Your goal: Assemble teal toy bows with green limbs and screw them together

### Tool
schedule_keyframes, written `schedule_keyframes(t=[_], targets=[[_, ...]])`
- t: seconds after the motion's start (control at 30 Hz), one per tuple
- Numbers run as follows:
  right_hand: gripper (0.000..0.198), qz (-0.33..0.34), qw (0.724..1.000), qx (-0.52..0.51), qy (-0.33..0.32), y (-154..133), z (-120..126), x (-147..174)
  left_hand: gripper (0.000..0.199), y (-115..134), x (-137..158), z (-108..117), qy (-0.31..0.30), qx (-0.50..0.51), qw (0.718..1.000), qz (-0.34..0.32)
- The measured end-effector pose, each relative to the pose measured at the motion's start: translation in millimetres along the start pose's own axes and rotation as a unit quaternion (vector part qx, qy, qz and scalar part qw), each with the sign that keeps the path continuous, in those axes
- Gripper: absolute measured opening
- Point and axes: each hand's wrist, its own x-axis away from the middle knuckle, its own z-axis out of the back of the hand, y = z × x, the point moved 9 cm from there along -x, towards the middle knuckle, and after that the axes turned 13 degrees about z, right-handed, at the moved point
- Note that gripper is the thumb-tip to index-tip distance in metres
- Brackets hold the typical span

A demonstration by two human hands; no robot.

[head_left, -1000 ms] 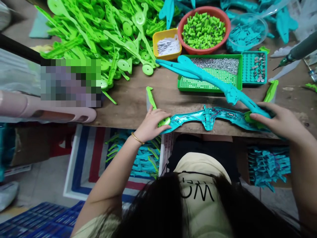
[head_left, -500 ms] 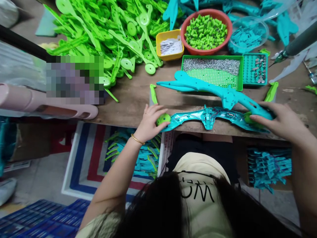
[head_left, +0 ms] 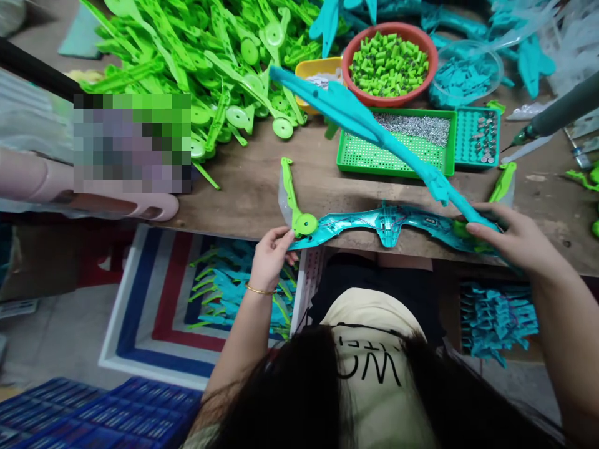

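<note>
Her left hand (head_left: 270,254) pinches the end of the open teal bow half (head_left: 374,223) lying along the near edge of the wooden bench (head_left: 253,187), fingertips beside its green disc arm (head_left: 294,202). Her right hand (head_left: 510,240) grips the bow's other end together with a teal cover piece (head_left: 374,131), which slants up over the green screw tray (head_left: 397,146). Beyond that tray sit a red bowl (head_left: 390,62) and a heap of green arms (head_left: 201,56).
</note>
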Motion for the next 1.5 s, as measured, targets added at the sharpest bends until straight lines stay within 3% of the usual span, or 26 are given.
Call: schedule_keyframes(t=[0.17, 0.3, 0.5, 0.63, 0.7, 0.8, 0.9, 1.07, 1.2, 1.5], targets=[[0.064, 0.025, 0.999, -0.018, -0.015, -2, 2, -1, 0.051, -1, 2, -6, -0.006, 0.042, 0.999, 0.022], [0.073, 0.048, 0.997, 0.068, -0.011, -2, 8, 1, 0.041, -1, 5, -4, 0.015, 0.001, 1.000, -0.005], [0.085, 0.208, 0.963, 0.171, 0.007, -31, 5, 1, 0.035, 2, 8, -2, 0.080, -0.056, 0.992, -0.078], [0.081, 0.275, 0.941, 0.197, -0.008, -48, -4, -2, 0.042, -16, 4, -2, 0.044, 0.072, 0.996, 0.017], [0.079, 0.314, 0.928, 0.202, -0.008, -58, -9, -2, 0.047, -26, 4, -5, 0.006, 0.143, 0.986, 0.079], [0.073, 0.350, 0.912, 0.213, -0.010, -68, -16, -1, 0.056, -30, 8, -12, -0.060, 0.195, 0.971, 0.121], [0.067, 0.347, 0.906, 0.240, -0.008, -70, -19, 0, 0.062, -29, 12, -16, -0.094, 0.219, 0.963, 0.126], [0.068, 0.319, 0.909, 0.269, -0.014, -64, -23, 2, 0.064, -25, 14, -18, -0.089, 0.228, 0.963, 0.109], [0.072, 0.317, 0.902, 0.291, -0.037, -61, -32, -1, 0.051, -23, 14, -19, -0.086, 0.218, 0.968, 0.089], [0.066, 0.230, 0.949, 0.178, -0.126, -50, -35, -24, 0.035, -20, 8, -18, -0.058, 0.196, 0.977, 0.059]])
